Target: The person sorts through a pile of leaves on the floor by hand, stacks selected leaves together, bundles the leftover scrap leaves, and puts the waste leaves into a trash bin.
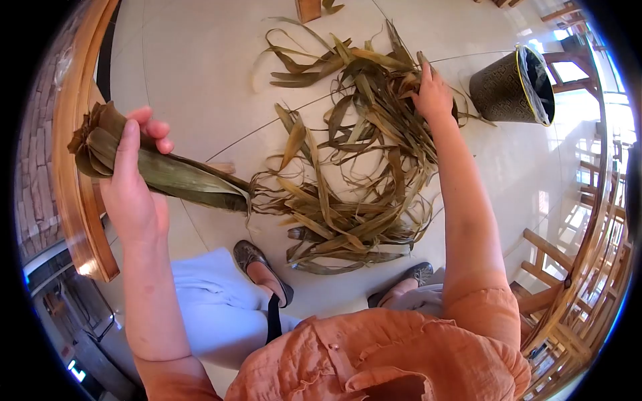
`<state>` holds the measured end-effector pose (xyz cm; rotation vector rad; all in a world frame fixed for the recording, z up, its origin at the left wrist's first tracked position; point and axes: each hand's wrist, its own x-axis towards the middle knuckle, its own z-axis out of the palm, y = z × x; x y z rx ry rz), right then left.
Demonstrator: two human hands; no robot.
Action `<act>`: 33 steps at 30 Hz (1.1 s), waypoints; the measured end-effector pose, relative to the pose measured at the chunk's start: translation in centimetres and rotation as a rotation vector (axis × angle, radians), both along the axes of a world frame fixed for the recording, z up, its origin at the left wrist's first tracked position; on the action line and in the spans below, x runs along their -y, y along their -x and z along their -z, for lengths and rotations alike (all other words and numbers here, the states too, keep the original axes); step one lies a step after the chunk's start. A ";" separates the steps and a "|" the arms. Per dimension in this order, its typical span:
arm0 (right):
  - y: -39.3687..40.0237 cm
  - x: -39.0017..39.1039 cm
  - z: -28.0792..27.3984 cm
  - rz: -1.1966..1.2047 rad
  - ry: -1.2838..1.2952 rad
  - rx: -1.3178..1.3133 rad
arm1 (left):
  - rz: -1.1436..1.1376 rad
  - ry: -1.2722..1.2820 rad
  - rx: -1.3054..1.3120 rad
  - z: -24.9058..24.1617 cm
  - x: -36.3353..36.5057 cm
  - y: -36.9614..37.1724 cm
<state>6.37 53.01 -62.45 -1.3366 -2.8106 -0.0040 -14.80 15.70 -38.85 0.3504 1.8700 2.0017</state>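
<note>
My left hand (137, 180) is wrapped round a thick bundle of long dried leaves (194, 179), raised at the left. The bundle's blunt, layered end points up and left, while its thin end reaches toward the floor pile. Across the middle of the floor spreads a loose, tangled heap of dried leaves (374, 134), brown and olive green. At the heap's upper right, my right hand (433, 93) grips some of its leaves between thumb and fingers; part of the grip is hidden behind the hand.
A dark patterned bin (501, 87) with a gold rim and a plastic liner stands beyond my right hand. A wooden edge (77, 160) runs along the left. Wooden chairs (548, 267) line the right side. My shoes (257, 264) rest on the pale tiles near the heap.
</note>
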 end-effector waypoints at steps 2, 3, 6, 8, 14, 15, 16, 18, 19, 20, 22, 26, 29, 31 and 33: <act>-1.2 -0.6 0.4 0.046 0.208 0.030 | 0.009 0.004 -0.011 0.1 -0.2 0.2; -1.7 0.1 0.0 -0.022 0.167 -0.035 | 0.001 0.006 -0.026 0.1 -0.3 0.2; -1.6 4.2 -3.6 -0.269 0.068 -0.175 | -0.044 -0.008 -0.005 -0.5 -0.6 -0.2; -1.6 7.2 -5.2 -0.453 0.075 -0.175 | -0.052 -0.026 0.015 -0.6 -0.8 -0.5; -4.8 15.2 -1.7 -0.849 0.394 0.356 | 0.008 -0.063 0.034 -0.4 -1.7 -1.3; -4.5 15.1 -1.8 -0.865 0.429 0.309 | 0.001 -0.058 0.029 -0.3 -1.8 -1.4; -4.1 15.0 -1.9 -0.880 0.463 0.263 | -0.005 -0.054 0.024 -0.2 -1.7 -1.4; -2.6 14.4 -3.9 -0.808 0.494 0.090 | -0.007 -0.054 0.038 -0.1 -1.5 -1.2; -2.0 13.6 -3.9 -0.754 0.364 -0.049 | -0.007 -0.053 0.050 -0.1 -1.6 -1.2; -1.6 12.5 -3.8 -0.698 0.231 -0.183 | -0.008 -0.053 0.064 -0.1 -1.7 -1.2; -1.4 10.6 -3.9 -0.517 0.001 -0.245 | -0.001 -0.048 0.076 0.3 -1.8 -0.9; -4.6 9.9 0.3 -0.263 0.222 0.222 | 0.030 -0.031 0.079 0.3 -2.0 -1.1; -6.6 5.5 2.9 0.007 0.339 0.055 | 0.014 -0.036 0.067 0.1 -1.5 -1.5; -8.3 1.8 2.3 0.071 0.276 -0.016 | 0.026 -0.035 0.059 -0.3 -1.7 -1.9; -8.8 -1.2 -1.2 0.170 0.324 -0.308 | 0.027 -0.022 0.046 -0.4 -1.6 -2.3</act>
